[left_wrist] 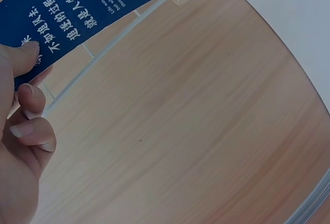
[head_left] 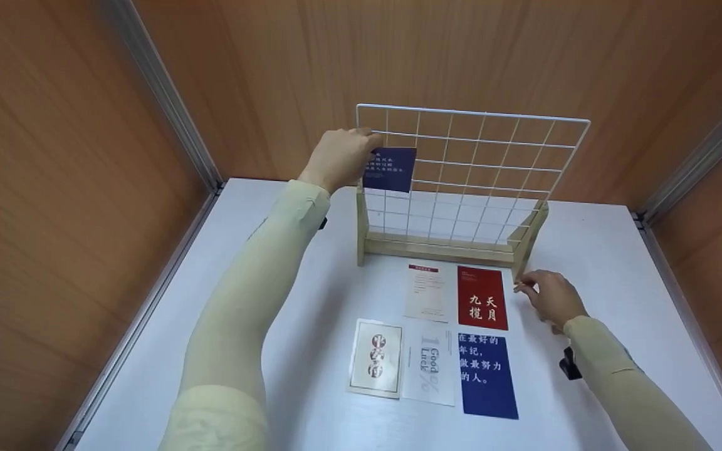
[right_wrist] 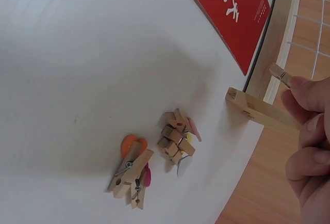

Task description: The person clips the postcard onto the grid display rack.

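A white counter here, light glinting off it, wood-grain panels rising on three sides, metal channels down the corners! At the wire grid's upper left, the left hand's fingers pinch a navy card; by the wooden stand's right foot, the right hand's fingers pinch a clothespin. Five printed cards lie flat, loose clothespins clustered nearby.

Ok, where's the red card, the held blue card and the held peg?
Red card (head_left: 482,298), head view, its middle.
Held blue card (head_left: 391,170), head view, its middle.
Held peg (right_wrist: 280,74), right wrist view, exposed end.
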`<state>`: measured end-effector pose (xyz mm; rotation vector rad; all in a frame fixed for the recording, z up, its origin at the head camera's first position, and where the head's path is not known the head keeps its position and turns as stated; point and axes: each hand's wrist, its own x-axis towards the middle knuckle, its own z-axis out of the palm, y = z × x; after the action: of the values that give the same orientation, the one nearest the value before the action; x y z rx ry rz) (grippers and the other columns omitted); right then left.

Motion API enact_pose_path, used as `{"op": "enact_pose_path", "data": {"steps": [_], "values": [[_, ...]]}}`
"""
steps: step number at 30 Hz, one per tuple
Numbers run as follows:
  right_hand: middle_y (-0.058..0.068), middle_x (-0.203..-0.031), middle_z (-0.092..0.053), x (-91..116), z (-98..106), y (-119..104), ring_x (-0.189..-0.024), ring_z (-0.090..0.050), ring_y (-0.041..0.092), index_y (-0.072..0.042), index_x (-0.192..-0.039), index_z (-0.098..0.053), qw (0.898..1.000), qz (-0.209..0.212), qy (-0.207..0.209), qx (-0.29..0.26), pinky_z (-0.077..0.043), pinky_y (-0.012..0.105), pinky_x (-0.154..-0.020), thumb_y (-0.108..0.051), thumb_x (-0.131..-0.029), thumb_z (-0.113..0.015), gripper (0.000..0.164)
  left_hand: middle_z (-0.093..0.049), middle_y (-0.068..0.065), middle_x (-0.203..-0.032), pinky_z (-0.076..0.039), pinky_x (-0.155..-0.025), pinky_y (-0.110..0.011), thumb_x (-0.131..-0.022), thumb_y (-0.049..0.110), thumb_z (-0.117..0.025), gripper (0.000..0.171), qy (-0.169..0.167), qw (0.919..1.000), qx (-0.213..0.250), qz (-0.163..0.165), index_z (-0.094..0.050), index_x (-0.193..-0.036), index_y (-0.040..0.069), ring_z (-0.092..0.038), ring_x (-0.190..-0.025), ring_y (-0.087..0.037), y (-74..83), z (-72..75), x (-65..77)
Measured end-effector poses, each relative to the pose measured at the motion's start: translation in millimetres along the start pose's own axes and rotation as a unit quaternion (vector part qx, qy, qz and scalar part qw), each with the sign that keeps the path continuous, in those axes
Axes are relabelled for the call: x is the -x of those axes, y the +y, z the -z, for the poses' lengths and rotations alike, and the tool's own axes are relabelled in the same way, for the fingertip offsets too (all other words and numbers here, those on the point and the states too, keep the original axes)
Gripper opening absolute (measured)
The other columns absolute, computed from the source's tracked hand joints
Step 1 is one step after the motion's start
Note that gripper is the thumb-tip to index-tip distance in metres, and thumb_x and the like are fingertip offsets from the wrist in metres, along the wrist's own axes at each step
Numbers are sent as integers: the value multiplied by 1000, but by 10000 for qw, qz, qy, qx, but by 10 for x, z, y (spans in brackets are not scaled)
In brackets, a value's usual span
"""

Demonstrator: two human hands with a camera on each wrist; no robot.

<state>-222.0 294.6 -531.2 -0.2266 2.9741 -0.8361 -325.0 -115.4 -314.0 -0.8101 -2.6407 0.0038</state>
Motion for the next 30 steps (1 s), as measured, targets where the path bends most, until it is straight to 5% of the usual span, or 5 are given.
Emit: {"op": "enact_pose_path", "data": {"steps": [5, 19, 30], "values": [[16, -109, -69, 42, -27, 18, -91, -61, 29, 1, -116, -68, 9998, -149, -126, 44, -52, 47, -80, -14, -96, -66, 25, -70, -8, -116, -55, -88, -41, -96, 4, -62, 28, 55, 10000, 13, 70, -70, -121, 12, -69, -99, -28, -6, 32, -13], [18, -108, -68, 53, -13, 40, -99, -62, 36, 2, -116, -68, 9998, -15, -51, 201, -48, 57, -92, -11, -95, -67, 25, -68, -11, -120, -56, -88, -39, -102, 10, -55, 26, 341, 9991, -161, 215, -65, -125, 9, -69, -102, -28, -33, 144, -140], [18, -107, -69, 123, -100, 109, -103, -62, 38, 3, -114, -69, 9998, -81, -88, 156, -48, 58, -93, -12, -94, -68, 25, -65, -11, -110, -58, -82, -39, -103, 13, -51, 27, 919, 9948, -235, 366, -64, -126, 10, -69, -96, -26, 14, 79, -140]]}}
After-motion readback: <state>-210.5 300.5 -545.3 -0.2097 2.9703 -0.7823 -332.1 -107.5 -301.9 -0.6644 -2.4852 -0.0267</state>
